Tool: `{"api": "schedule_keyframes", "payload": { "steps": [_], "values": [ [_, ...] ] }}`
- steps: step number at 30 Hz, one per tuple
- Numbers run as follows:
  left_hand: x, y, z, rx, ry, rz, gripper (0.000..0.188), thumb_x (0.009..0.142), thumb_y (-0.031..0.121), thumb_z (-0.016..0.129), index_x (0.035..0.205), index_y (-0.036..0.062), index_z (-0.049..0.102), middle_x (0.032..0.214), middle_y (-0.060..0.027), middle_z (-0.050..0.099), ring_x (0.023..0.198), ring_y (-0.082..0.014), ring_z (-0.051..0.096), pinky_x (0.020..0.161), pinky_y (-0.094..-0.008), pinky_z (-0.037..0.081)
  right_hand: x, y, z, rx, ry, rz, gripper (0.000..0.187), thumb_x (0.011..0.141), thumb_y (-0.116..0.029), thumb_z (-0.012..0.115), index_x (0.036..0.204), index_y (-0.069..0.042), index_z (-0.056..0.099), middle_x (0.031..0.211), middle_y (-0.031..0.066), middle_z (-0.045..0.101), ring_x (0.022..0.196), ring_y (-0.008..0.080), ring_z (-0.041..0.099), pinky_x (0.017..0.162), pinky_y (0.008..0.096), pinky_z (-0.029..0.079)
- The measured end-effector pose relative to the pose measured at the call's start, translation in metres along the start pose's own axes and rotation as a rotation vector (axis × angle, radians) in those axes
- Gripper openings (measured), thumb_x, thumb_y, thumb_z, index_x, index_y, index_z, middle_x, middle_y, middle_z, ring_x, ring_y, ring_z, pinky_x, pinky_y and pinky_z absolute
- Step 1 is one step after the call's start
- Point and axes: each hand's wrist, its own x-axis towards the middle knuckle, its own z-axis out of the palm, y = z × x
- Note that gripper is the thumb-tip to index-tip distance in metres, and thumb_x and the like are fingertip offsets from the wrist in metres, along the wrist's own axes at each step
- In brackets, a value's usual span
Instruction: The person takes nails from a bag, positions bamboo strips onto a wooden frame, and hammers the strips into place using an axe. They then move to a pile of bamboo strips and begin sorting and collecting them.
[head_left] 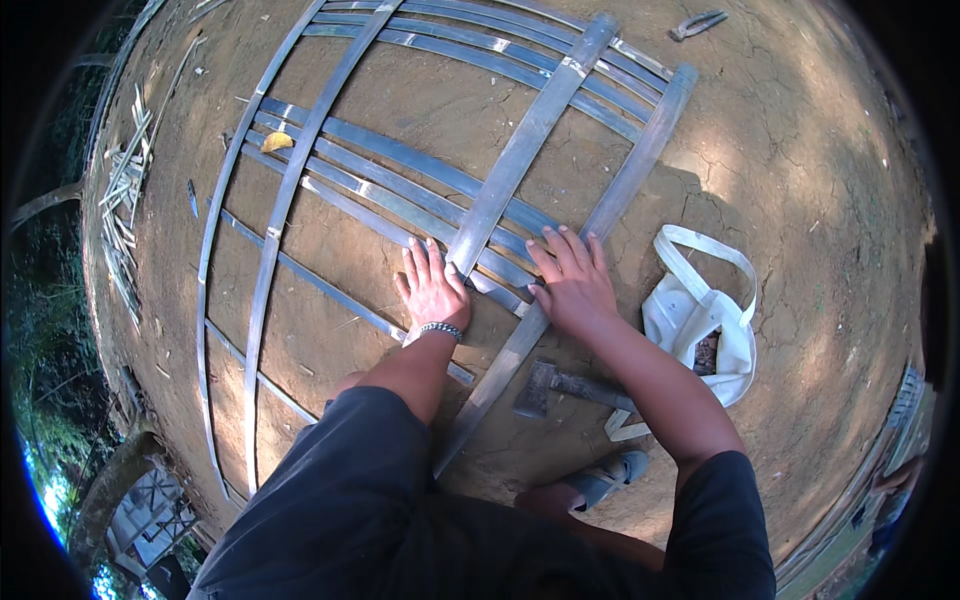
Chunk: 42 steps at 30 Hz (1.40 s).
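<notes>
Flat grey-blue slats with pale joint marks, like split bamboo, lie crossed in a wide lattice on the ground. My left hand, wearing a chain bracelet, lies palm down with its fingers stretched out. It rests by the lower end of a broad slat, where that slat crosses a band of narrower slats. To its right, my right hand is spread over a second broad slat and the ends of the narrower ones. Neither hand grips anything. The palms hide what lies under them.
A hatchet lies beneath my right forearm, its handle partly hidden. Beside it sits a white cloth bag. Pincers lie far right. A knife and a pile of thin sticks are at left; a yellow leaf rests on the slats.
</notes>
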Motion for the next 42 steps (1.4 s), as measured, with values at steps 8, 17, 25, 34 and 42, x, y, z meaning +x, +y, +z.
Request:
{"api": "schedule_keyframes", "payload": {
  "steps": [8,17,25,34,42],
  "values": [
    [0.002,-0.001,-0.011,-0.017,-0.081,-0.033,0.061,0.1,0.029,0.043,0.157,0.0082,0.035,0.168,-0.0181,0.021,0.156,-0.0363,0.018,0.124,-0.0577,0.015,0.058,0.001,0.017,-0.074,-0.202,-0.071,0.075,0.092,-0.061,0.059,0.157,-0.028,0.041,0.167,0.0074,0.027,0.155,0.0309,0.021,0.122,0.0662,0.011],
    [0.005,0.003,-0.017,-0.07,-0.134,-0.062,0.063,0.096,0.028,0.049,0.155,0.0082,0.039,0.167,-0.0188,0.024,0.155,-0.0369,0.021,0.123,-0.058,0.018,0.065,0.002,0.018,-0.114,-0.277,-0.049,0.074,0.093,-0.061,0.056,0.157,-0.027,0.04,0.168,0.0113,0.025,0.156,0.0324,0.018,0.121,0.0669,0.01],
    [0.004,-0.001,-0.022,-0.122,-0.189,-0.074,0.062,0.1,0.035,0.045,0.156,0.01,0.038,0.167,-0.0184,0.023,0.155,-0.0357,0.02,0.123,-0.0608,0.014,0.064,-0.002,0.024,-0.166,-0.241,-0.065,0.076,0.089,-0.062,0.06,0.154,-0.027,0.044,0.167,0.0138,0.026,0.156,0.0341,0.017,0.121,0.0669,0.011],
    [-0.004,-0.005,-0.015,-0.209,0.002,-0.035,0.059,0.102,0.036,0.045,0.155,0.0096,0.04,0.166,-0.0165,0.027,0.155,-0.0328,0.023,0.123,-0.0604,0.017,0.059,-0.007,0.029,-0.263,-0.112,-0.109,0.077,0.088,-0.059,0.064,0.153,-0.022,0.047,0.165,0.0171,0.03,0.153,0.0367,0.024,0.121,0.0638,0.019],
    [-0.044,-0.045,-0.021,-0.646,0.308,-0.275,0.052,0.091,0.015,0.066,0.141,0.0064,0.055,0.15,-0.0188,0.048,0.143,-0.0365,0.041,0.12,-0.052,0.028,0.051,-0.007,0.035,-0.347,-0.109,-0.094,0.078,0.093,-0.061,0.057,0.159,-0.025,0.037,0.168,0.0128,0.024,0.155,0.0317,0.021,0.123,0.0594,0.018]
  ]
}}
